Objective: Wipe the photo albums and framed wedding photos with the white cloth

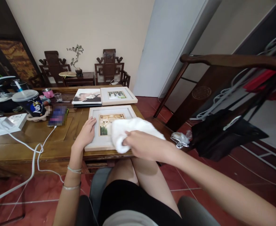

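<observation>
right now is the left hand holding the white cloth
No, the right hand grips the white cloth on the picture frame, while the left hand lies flat on the frame's left edge.

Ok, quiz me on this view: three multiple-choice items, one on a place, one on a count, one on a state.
1. Where does the left hand rest?
A. on the near picture frame's left edge
B. on the power strip
C. on the lidded cup

2. How many light-framed pictures lie on the wooden table, not counting the frameless print?
A. one
B. two
C. four

3. What is the right hand doing?
A. lying open on the knee
B. pinching a cable
C. gripping a white cloth on the frame

Answers:
1 A, the left hand lies flat on the near picture frame by its left border.
2 B, the near one and the far frame beside the frameless print.
3 C, its fingers close on the white cloth, which covers the frame's right part.
</observation>
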A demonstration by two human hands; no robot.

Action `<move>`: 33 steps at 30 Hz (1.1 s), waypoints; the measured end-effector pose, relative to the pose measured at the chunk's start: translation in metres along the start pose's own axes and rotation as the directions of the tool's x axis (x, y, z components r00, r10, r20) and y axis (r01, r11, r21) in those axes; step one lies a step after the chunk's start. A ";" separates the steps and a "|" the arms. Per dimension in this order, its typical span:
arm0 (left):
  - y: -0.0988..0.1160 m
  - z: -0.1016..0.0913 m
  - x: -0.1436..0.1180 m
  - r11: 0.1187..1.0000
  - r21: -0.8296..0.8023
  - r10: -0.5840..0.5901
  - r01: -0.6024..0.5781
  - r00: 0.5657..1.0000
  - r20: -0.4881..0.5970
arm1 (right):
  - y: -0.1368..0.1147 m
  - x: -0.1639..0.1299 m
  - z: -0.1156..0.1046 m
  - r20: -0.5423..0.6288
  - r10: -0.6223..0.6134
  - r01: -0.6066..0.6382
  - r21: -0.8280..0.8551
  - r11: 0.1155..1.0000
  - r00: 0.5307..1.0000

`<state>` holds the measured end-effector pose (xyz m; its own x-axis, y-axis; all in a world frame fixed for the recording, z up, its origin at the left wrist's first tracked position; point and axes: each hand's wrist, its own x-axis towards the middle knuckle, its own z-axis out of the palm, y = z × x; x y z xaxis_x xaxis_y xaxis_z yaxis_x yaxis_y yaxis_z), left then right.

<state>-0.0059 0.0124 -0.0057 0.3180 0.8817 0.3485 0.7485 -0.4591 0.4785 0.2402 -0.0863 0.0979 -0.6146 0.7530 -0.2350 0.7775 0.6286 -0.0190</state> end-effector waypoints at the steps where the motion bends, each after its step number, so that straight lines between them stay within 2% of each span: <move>1: -0.001 0.001 0.000 1.000 0.000 -0.001 0.001 1.000 -0.001 | 0.008 -0.010 0.001 0.023 0.066 -0.065 -0.022 0.998 0.998; 4: -0.002 0.003 -0.001 1.000 0.000 -0.003 0.003 1.000 -0.012 | 0.023 -0.031 0.002 0.045 0.206 -0.201 -0.095 0.975 0.977; 6: -0.002 0.004 -0.001 1.000 -0.001 -0.003 0.003 1.000 -0.023 | 0.022 -0.032 0.001 0.044 0.208 -0.202 -0.122 0.972 0.977; 9: -0.002 0.004 -0.001 1.000 -0.010 -0.009 0.008 0.999 -0.031 | 0.008 -0.017 0.001 0.019 0.110 -0.108 -0.091 0.990 0.994; 13: 0.001 0.002 0.000 1.000 -0.003 -0.031 0.031 0.999 0.012 | -0.015 0.013 0.002 -0.123 -0.083 0.082 -0.012 0.997 0.989; 15: 0.001 0.001 0.000 0.999 0.020 -0.028 0.028 0.999 0.036 | -0.021 0.019 0.003 -0.178 -0.122 0.124 -0.001 0.992 0.976; 17: 0.001 0.001 -0.001 0.999 0.042 -0.003 0.001 0.999 0.044 | -0.019 0.013 0.006 -0.184 -0.111 0.112 -0.003 0.994 0.977; 19: 0.000 0.001 -0.001 0.999 0.048 0.023 -0.025 0.999 0.045 | -0.012 -0.002 0.010 -0.152 -0.043 0.043 -0.003 0.999 0.987; 21: -0.001 0.001 -0.002 0.998 0.045 0.031 -0.033 0.998 0.047 | -0.001 -0.021 0.015 -0.123 0.082 -0.083 0.004 0.997 0.989; 23: -0.003 0.002 -0.002 0.998 0.043 0.037 -0.039 0.998 0.053 | 0.012 -0.037 0.020 -0.107 0.211 -0.210 0.016 0.978 0.972; 25: -0.004 0.002 -0.002 0.998 0.040 0.046 -0.048 0.997 0.056 | 0.024 -0.044 0.026 -0.114 0.279 -0.279 0.013 0.960 0.954; 28: -0.006 0.003 -0.002 0.998 0.033 0.061 -0.063 0.997 0.054 | 0.045 -0.031 0.033 -0.142 0.308 -0.314 -0.025 0.949 0.941; 33: -0.005 0.003 -0.002 0.998 0.024 0.056 -0.057 0.997 0.054 | 0.087 0.030 0.030 -0.209 0.326 -0.340 -0.034 0.940 0.922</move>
<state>-0.0091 0.0131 -0.0112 0.3903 0.8592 0.3309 0.7427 -0.5062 0.4384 0.2937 -0.0149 0.0597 -0.3411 0.9398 -0.0197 0.9351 0.3414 0.0952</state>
